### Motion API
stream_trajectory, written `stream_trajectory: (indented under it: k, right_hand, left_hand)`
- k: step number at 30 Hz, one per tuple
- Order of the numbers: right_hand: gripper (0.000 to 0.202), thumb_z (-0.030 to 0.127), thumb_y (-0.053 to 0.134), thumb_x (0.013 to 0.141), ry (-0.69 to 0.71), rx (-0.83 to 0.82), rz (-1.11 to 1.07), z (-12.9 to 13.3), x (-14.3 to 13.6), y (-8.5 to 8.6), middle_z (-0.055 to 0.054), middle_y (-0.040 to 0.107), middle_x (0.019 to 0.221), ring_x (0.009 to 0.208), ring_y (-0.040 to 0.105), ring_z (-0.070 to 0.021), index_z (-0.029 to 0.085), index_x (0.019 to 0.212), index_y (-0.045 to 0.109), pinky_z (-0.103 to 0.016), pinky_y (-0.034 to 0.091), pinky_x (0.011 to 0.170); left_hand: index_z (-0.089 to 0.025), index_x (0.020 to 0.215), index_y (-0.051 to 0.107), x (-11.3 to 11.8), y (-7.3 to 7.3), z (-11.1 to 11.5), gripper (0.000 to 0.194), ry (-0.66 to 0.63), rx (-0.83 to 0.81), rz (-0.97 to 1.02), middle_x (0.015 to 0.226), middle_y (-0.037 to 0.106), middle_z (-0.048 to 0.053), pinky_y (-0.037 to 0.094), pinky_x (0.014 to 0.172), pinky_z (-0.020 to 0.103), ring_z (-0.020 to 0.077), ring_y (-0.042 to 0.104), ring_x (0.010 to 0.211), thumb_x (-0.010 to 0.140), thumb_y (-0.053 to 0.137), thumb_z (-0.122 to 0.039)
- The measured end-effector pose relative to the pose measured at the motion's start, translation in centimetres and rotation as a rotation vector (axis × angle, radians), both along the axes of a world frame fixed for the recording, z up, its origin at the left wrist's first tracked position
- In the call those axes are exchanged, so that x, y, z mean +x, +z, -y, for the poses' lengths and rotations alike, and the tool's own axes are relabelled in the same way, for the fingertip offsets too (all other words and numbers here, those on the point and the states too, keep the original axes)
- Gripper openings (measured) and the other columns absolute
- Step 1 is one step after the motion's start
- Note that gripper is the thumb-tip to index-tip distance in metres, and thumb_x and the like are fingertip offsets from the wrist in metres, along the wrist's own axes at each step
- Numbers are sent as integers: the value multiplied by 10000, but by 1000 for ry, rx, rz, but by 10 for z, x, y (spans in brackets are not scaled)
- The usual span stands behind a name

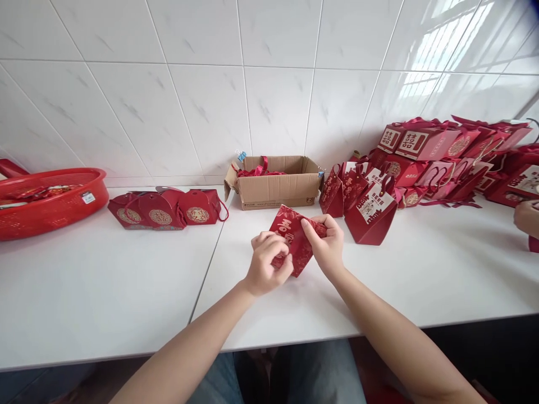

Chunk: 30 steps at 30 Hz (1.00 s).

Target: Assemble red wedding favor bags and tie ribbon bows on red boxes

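A red box with gold characters (298, 246) is held tilted above the white table, in front of the cardboard box. My right hand (327, 242) grips its upper right side, thumb on the front face. Curled at the box's left side, my left hand (269, 262) touches the front with bent fingers; whether it pinches anything small is hidden. Behind, the open cardboard box (280, 191) holds red ribbons (263, 167). Finished-looking red boxes with ribbon handles (370, 213) stand to the right of my hands.
Red round-label boxes (160, 212) stand at the left on the white table (126, 297), beside a red plastic basket (76, 196). Many red and pink boxes (438, 151) are stacked at the right. Another person's hand (526, 217) is at the right edge. A tiled wall runs behind.
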State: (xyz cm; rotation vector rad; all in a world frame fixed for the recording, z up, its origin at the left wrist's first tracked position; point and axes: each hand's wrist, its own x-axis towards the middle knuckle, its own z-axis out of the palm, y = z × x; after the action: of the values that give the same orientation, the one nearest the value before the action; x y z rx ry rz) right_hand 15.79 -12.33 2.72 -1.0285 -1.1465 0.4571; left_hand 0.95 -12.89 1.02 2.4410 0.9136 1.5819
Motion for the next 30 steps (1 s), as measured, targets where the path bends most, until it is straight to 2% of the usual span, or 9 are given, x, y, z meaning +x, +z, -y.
stream_trajectory:
  k: [3,7,12,18,23,26,28,30]
  right_hand:
    - [252,373,676,765,20,24,-17,0,2,1,21,550,624,581,492,-105,183,687,530,-235,408,545]
    - [246,364,671,768,54,35,-13,1,3,0,22,537,619,578,480,-104,182,689,526,-236,394,545]
    - [250,361,675,763,63,30,-25,2,3,0,20,535,616,579,481,-104,181,680,524,-233,393,539]
    - [243,363,672,766,65,40,-32,1,3,-1,23,540,610,543,472,-96,183,693,527,-227,390,503]
    - [218,312,650,786,58,152,113,0,1,-4,23,527,607,550,476,-100,191,678,503,-237,406,505]
    - [162,233,634,788,84,332,265,1,0,-5,12,549,638,579,521,-117,197,701,502,-255,438,524]
    - [121,178,621,789,118,448,347,3,-1,-4,4,570,656,606,560,-129,200,739,513,-269,473,551]
    - [112,139,614,788,159,530,402,6,-3,-4,-2,587,674,617,583,-133,201,779,521,-271,496,560]
  left_hand:
    - [-195,695,506,-14,10,-7,114,38,7,39,654,581,-19,379,779,330,145,540,702,802,530,-165]
    - [-199,740,547,-30,18,-17,79,121,23,129,688,591,-14,412,738,301,134,535,669,817,559,-186]
    - [-196,726,550,-35,16,-20,88,114,-39,139,686,577,-10,428,694,275,130,523,671,813,567,-193]
    - [-186,709,560,-33,13,-21,96,141,-130,246,668,573,-9,442,668,269,125,527,642,796,576,-224]
    - [-179,756,584,-35,15,-27,92,157,-218,407,702,597,-2,460,700,259,124,552,683,801,607,-256]
    - [-183,827,615,-38,23,-30,115,83,-269,526,838,644,26,468,798,266,142,598,840,821,627,-298]
    - [-188,868,621,-38,34,-30,134,-29,-289,585,943,663,48,472,847,281,159,611,939,831,633,-316]
    - [-188,876,617,-37,48,-27,144,-155,-301,600,933,673,55,483,857,303,172,629,944,835,637,-325]
